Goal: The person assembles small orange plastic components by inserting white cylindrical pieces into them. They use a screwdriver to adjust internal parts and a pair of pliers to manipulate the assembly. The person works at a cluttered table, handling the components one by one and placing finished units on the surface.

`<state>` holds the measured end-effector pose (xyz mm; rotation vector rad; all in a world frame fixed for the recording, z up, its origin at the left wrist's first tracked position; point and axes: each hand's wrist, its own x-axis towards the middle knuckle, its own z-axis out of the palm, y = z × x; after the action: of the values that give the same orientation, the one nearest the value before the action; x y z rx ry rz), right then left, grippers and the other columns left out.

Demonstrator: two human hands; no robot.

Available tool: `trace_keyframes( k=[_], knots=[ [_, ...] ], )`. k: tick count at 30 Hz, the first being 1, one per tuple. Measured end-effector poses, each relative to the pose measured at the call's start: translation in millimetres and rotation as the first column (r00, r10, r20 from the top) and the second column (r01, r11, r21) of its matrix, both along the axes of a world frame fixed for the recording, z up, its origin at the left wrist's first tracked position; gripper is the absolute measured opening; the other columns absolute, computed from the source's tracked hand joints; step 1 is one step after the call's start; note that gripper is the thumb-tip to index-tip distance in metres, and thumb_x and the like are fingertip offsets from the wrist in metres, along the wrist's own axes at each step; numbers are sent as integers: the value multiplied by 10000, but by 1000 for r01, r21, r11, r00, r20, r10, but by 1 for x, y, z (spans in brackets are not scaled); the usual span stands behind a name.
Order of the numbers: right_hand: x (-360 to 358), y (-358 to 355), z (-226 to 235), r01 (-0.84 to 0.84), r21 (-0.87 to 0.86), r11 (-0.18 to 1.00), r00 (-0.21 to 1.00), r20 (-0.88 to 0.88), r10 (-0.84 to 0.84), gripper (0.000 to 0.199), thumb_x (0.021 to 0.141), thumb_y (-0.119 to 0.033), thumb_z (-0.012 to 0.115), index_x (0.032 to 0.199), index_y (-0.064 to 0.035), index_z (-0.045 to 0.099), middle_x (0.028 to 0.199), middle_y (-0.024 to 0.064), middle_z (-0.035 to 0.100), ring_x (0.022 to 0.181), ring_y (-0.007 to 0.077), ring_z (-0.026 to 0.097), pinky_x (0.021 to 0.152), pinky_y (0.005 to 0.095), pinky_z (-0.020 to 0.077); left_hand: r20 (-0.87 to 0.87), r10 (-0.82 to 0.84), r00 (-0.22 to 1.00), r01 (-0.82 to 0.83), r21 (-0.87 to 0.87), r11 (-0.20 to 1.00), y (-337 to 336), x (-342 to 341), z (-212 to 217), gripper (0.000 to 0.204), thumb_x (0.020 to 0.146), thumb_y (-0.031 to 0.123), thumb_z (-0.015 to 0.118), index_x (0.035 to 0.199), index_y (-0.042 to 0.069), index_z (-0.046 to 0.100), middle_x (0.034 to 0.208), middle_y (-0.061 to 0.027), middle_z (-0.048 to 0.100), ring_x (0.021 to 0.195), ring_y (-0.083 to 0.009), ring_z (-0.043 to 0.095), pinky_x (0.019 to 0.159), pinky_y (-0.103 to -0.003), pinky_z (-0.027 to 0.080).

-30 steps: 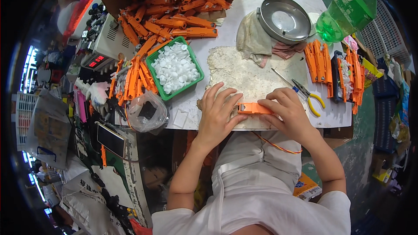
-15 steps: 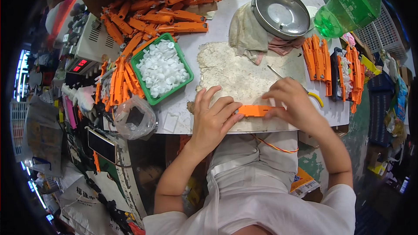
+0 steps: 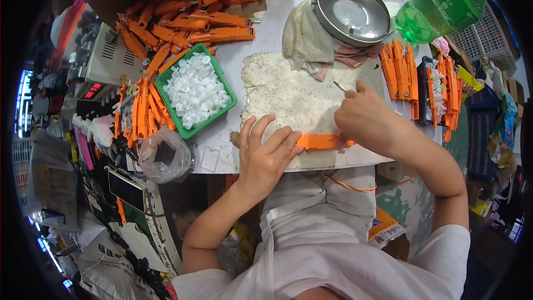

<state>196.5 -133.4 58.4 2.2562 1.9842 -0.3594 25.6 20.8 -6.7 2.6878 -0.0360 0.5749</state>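
against the left hand (image 3: 263,158), on its right, an orange casing (image 3: 318,142)

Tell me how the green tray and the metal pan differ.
Shape: the green tray is rectangular, while the metal pan is round.
Colour: the tray is green, the pan silvery grey.
Contents: the tray is heaped with small white caps; the pan's bottom is mostly bare.
Place: the tray stands farther left; the pan is farther right, beside crumpled cloth.
Both are open-topped.
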Motion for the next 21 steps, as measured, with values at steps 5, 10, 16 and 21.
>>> trace_keyframes(
  k=[5, 10, 16, 21],
  knots=[
    [-11, 28, -15, 37, 36, 999, 992, -119, -33, 268, 648, -334, 705, 561, -90, 635, 587, 68, 578, 742, 236, 584, 737, 348, 400, 15, -2, 1000, 1, 36, 999, -1, 3, 0, 259, 730, 214, 712, 974, 130, 688, 968, 19, 605, 1131, -276, 434, 978, -466, 294],
    [-6, -5, -16, 163, 130, 978, 979, -144, -144, 317, 630, -359, 738, 743, -84, 627, 706, 80, 588, 774, 246, 574, 780, 366, 406, 53, 10, 999, -11, 18, 1000, -1, 0, -7, 252, 737, 228, 700, 966, 127, 672, 978, 18, 590, 1139, -261, 435, 1005, -464, 273],
    [-42, -61, -47, 490, 403, 773, 856, -393, -337, 294, 732, -218, 730, 881, -19, 573, 789, 66, 593, 767, 232, 580, 673, 345, 470, 53, -94, 994, 92, 36, 995, 1, 2, -5, 297, 732, 205, 709, 987, 80, 622, 976, -29, 597, 1146, -276, 461, 1017, -495, 271],
    [-86, -70, -73, 941, 239, 242, 207, -967, 148, 313, 825, -185, 675, 1048, 13, 579, 950, 83, 618, 917, 156, 576, 825, 284, 450, 202, -53, 978, 78, -115, 990, -19, -16, 2, 289, 712, 122, 734, 948, 52, 583, 947, -76, 600, 1098, -299, 518, 1032, -503, 267]
  ],
)
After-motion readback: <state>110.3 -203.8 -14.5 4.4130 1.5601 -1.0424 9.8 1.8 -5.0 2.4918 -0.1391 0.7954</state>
